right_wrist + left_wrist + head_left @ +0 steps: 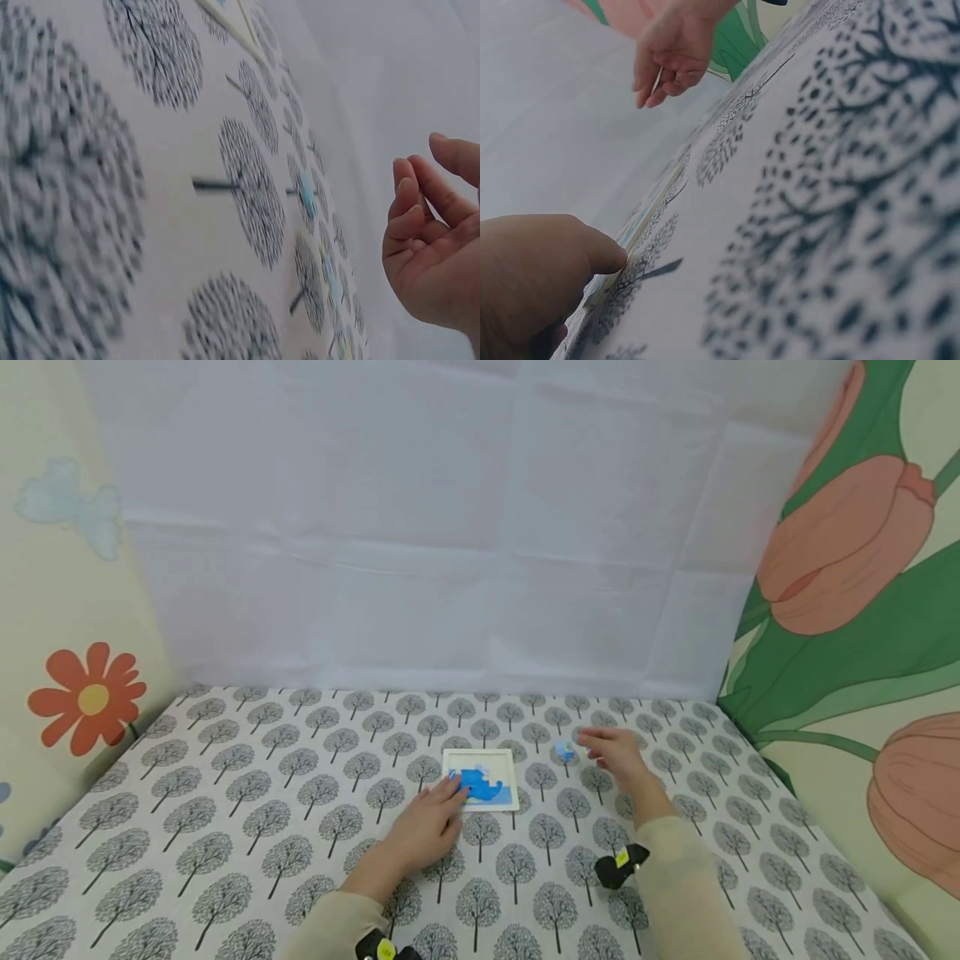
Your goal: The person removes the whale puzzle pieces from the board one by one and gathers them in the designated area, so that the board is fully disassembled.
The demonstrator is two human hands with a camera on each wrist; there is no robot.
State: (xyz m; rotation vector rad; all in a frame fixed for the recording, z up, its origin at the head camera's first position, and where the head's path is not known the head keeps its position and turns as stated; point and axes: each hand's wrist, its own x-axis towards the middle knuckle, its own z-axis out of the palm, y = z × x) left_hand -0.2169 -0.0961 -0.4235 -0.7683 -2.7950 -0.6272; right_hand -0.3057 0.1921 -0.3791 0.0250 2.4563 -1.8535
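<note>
A small square jigsaw board (515, 781) with a pale raised border lies on the tablecloth. It bears a blue picture shape (483, 787). My left hand (431, 822) rests its straight fingers over the board's left side, covering part of the picture; its thumb (604, 255) lies along the near edge. To the right of the board my right hand (615, 753) is raised off the cloth. Between its bent fingers a thin pale puzzle piece (658, 79) shows edge-on. A loose blue puzzle piece (565, 751) lies by its fingertips.
More loose pieces, yellow and blue (330, 271), lie on the cloth below the right hand. The tree-print tablecloth (255, 835) runs back to a hanging white sheet (420, 543). Flower-patterned walls (847, 693) stand at both sides.
</note>
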